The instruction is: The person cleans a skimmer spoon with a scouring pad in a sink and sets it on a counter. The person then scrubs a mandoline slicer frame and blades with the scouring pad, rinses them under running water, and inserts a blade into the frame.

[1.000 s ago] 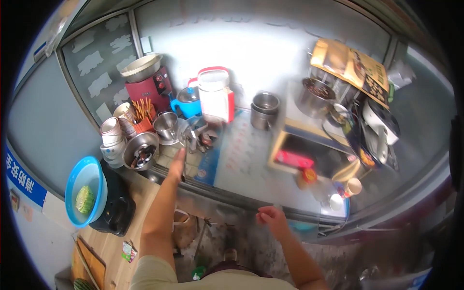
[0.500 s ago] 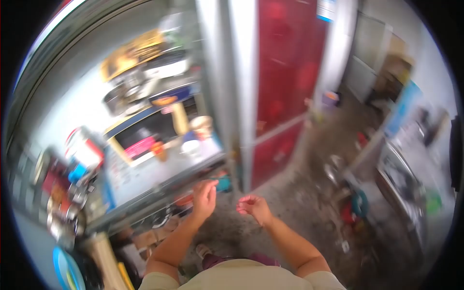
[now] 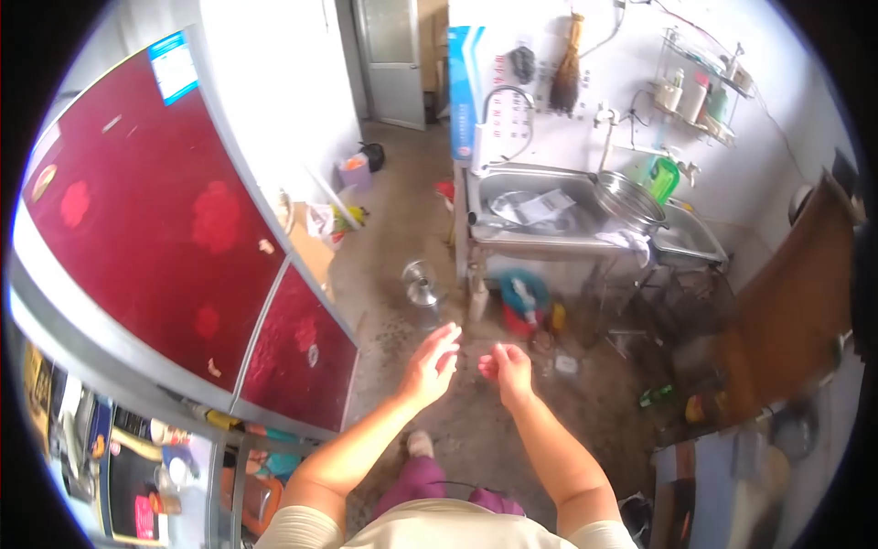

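My left hand (image 3: 431, 368) is held out in mid-air in front of me, fingers stretched forward and slightly apart, with nothing visible in it. To its right, my right hand (image 3: 509, 372) hangs in the air with its fingers curled in toward the palm; no object shows in it. Neither hand touches anything. Beyond them, on the floor, stands a shiny metal object (image 3: 421, 284) whose kind I cannot make out. A teal basin (image 3: 524, 291) sits past my right hand, below the sink.
A steel sink (image 3: 540, 243) with a steamer pot (image 3: 629, 203) at its right side stands ahead. A red panelled cabinet (image 3: 165, 220) rises on my left. At right, a brown board (image 3: 794, 302) leans inward. A green bottle (image 3: 656, 395) lies on the floor.
My view has swung right, from the cluttered counter toward the sink. The red cabinet has shifted to the left side. Both hands remain raised ahead, apart from each other.
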